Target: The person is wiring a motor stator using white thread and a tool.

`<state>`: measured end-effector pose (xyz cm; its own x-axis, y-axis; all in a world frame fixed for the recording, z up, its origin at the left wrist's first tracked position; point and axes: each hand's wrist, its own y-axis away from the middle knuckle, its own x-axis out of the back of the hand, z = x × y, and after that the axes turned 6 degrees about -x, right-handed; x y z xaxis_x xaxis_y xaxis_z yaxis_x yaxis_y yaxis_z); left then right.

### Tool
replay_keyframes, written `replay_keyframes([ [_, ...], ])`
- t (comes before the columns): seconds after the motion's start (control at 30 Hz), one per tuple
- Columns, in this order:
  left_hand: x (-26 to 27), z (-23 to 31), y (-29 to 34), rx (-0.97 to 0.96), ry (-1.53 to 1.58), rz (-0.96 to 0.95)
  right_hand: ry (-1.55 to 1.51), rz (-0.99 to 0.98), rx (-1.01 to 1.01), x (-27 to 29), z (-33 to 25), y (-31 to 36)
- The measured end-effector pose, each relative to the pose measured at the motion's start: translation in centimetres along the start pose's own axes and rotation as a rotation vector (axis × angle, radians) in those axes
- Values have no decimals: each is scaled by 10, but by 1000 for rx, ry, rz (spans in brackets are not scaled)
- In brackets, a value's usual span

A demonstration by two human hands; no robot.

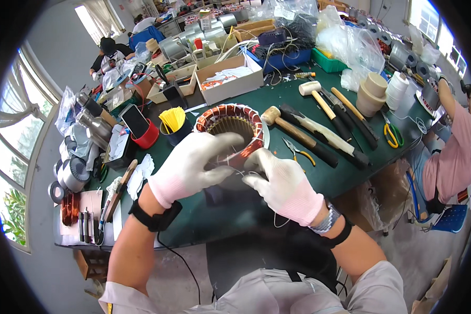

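A motor stator point(255, 125) stands on the green tabletop in front of me, its copper windings bound round the rim with white cord. My left hand point(196, 162), in a white glove with a pink cuff, is at its near left side, thumb and fingers closed on a thin white cord point(239, 172). My right hand point(285, 183), gloved alike, pinches the same cord at the near right side. A loose length hangs below that hand. The left fingers are slightly blurred and cover part of the stator's near wall.
Mallets point(293, 133), dark-handled tools point(324, 136), pliers point(298, 152) and scissors point(391, 135) lie to the right. A cup of yellow strips point(174, 123), a phone point(135, 120) in a red holder and a white box point(230, 83) stand left and behind. A co-worker point(450, 146) sits at right.
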<state>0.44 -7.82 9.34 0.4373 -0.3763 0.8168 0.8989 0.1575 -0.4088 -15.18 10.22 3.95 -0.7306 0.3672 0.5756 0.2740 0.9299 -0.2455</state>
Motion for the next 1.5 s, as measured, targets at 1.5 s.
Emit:
replay_keyframes([
  [1.5,-55,25,17,-98,-75,344,-500,207,-306,66,39,150],
])
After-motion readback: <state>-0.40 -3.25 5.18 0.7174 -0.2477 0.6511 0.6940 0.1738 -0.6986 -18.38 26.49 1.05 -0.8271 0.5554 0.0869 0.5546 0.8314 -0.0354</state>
